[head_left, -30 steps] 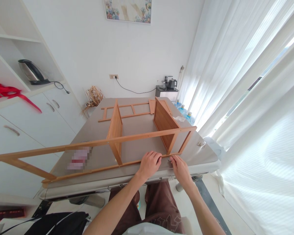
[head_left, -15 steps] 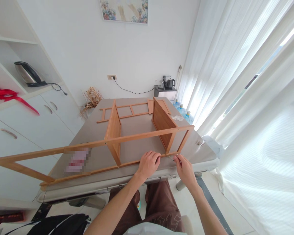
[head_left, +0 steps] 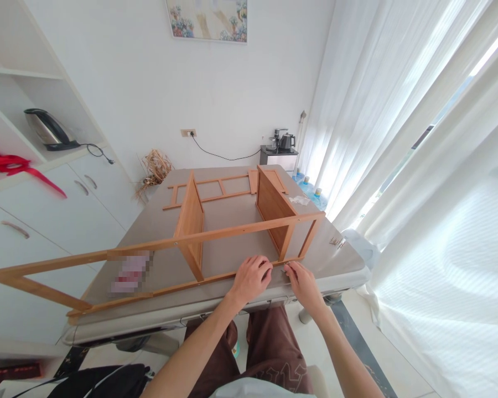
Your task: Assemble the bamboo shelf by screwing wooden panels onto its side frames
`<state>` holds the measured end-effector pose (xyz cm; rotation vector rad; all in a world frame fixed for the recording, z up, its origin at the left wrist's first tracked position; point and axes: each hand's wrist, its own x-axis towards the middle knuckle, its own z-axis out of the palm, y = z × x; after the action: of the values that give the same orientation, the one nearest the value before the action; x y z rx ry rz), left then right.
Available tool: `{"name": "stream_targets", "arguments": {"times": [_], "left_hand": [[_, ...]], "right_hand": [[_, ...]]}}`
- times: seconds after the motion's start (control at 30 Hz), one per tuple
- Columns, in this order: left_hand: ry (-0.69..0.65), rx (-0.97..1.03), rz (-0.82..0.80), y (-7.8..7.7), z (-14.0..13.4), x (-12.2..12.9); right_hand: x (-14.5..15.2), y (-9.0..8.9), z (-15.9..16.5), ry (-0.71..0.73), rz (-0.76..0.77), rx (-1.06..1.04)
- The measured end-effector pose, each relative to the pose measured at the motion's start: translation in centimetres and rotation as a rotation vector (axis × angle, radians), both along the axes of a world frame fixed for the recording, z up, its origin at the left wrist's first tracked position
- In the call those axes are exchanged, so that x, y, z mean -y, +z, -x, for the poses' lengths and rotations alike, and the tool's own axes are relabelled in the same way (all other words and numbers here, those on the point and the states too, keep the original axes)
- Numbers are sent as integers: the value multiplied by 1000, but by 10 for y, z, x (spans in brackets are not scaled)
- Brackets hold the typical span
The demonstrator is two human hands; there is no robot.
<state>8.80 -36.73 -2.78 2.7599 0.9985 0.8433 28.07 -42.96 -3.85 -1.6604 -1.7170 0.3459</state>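
Note:
A wooden shelf frame point(head_left: 232, 235) lies on its side along the near edge of the table, with two upright panels between its long rails. My left hand point(head_left: 252, 275) is closed over the lower rail point(head_left: 218, 278), left of the right-hand panel point(head_left: 276, 204). Just to its right, my right hand point(head_left: 302, 283) pinches a thin metal hex key point(head_left: 284, 270) close to that same rail. Most of the key is hidden by the fingers. Bolt heads show along the upper rail.
Flat on the table point(head_left: 228, 254) behind the frame is a ladder-like wooden piece point(head_left: 222, 187). Several small metal parts point(head_left: 337, 242) lie at the right. A blurred pinkish sheet point(head_left: 131, 272) is at the left. White curtains point(head_left: 398, 110) hang on the right.
My right hand has moved a little left with the hex key, closer to my left hand. The left hand stays on the rail. The camera view has shifted slightly.

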Motion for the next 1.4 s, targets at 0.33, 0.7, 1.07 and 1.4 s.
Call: {"name": "stream_targets", "arguments": {"times": [0.33, 0.7, 1.07, 1.4], "left_hand": [[10, 16, -10, -1, -1, 0], [13, 11, 7, 0, -1, 1], [15, 11, -4, 0, -1, 1], [21, 10, 6, -1, -1, 1]], "right_hand": [[-3, 5, -3, 26, 22, 0], [-3, 6, -4, 17, 24, -16], [-4, 8, -5, 24, 45, -40], [-6, 8, -4, 55, 54, -34]]}}
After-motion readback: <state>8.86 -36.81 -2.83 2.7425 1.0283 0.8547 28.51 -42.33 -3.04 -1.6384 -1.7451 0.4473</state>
